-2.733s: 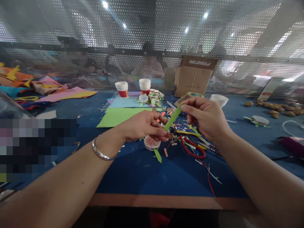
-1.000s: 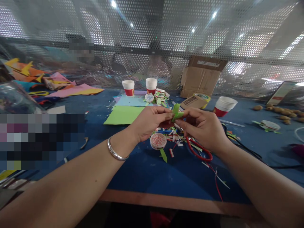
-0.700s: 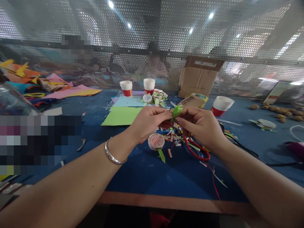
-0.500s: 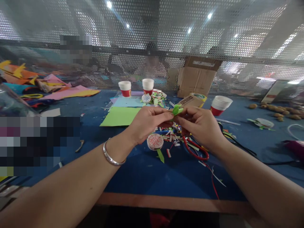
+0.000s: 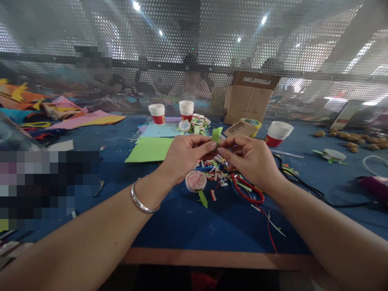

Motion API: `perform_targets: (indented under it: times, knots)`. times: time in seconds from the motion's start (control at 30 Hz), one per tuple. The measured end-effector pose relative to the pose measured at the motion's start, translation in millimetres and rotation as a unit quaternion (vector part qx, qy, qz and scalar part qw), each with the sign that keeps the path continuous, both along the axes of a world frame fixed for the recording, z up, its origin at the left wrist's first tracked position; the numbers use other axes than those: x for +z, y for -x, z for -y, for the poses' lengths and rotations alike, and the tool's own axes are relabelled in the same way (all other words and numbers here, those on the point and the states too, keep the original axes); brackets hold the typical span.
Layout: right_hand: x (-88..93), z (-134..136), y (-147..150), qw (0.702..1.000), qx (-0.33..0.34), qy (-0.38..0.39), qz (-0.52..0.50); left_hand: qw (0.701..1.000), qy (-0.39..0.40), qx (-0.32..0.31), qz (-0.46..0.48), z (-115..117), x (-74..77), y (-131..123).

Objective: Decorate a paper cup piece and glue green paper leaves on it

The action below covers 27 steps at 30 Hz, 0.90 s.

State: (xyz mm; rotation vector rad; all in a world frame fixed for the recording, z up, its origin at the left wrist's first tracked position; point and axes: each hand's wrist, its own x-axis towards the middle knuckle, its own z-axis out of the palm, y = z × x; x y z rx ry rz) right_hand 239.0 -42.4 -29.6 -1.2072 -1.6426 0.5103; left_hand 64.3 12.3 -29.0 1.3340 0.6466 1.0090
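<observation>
Between my fingertips, above the blue table (image 5: 182, 230), a small piece of green paper (image 5: 216, 134) stands up. My left hand (image 5: 190, 155), with a silver bangle on its wrist, pinches it from the left. My right hand (image 5: 247, 157) pinches it from the right; its lower edge is hidden by the fingers. Just below the hands lies a round white cup bottom (image 5: 195, 180) with red lines drawn on it and a pointed green paper strip (image 5: 202, 199) sticking out. Red-handled scissors (image 5: 247, 194) rest under my right hand, among paper scraps (image 5: 221, 176).
Green paper sheets (image 5: 145, 150) lie to the left. Stacked paper cups (image 5: 279, 132) stand at right, more at the back. Small paper turtles (image 5: 184, 125) sit behind the hands. A cardboard box (image 5: 248, 99) leans on the perforated screen. Black cables (image 5: 309, 188) and walnut-like brown lumps (image 5: 342, 135) are at right.
The green paper has turned from lying bent sideways to standing upright between my fingertips. Both hands keep their pinch. The whole view has shifted slightly.
</observation>
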Motion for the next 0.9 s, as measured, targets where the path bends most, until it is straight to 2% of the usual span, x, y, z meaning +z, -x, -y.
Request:
perform_targets:
  times: [0.1,0.2,0.43,0.67,0.9]
  knots:
    - [1.3,0.8,-1.2,1.0,-0.015,-0.012,0.003,0.999,-0.039,-0.001,-0.015,-2.5,-1.4,2.9]
    - [3.8,1.2,-2.1,0.998,-0.045,-0.047,-0.002,0.991,-0.117,0.013,-0.059,-5.1,-3.2,6.0]
    - [6.5,2.9,-3.6,0.993,-0.081,-0.089,-0.005,0.948,-0.276,0.058,-0.151,-6.5,-6.0,9.1]
    - [0.9,4.4,-4.6,0.99,-0.06,-0.119,0.034,0.932,-0.315,0.066,-0.167,-4.5,-5.5,8.4]
    - [1.0,3.2,-5.8,0.98,-0.071,-0.159,0.095,0.926,-0.326,0.07,-0.176,-4.2,-5.0,7.7]
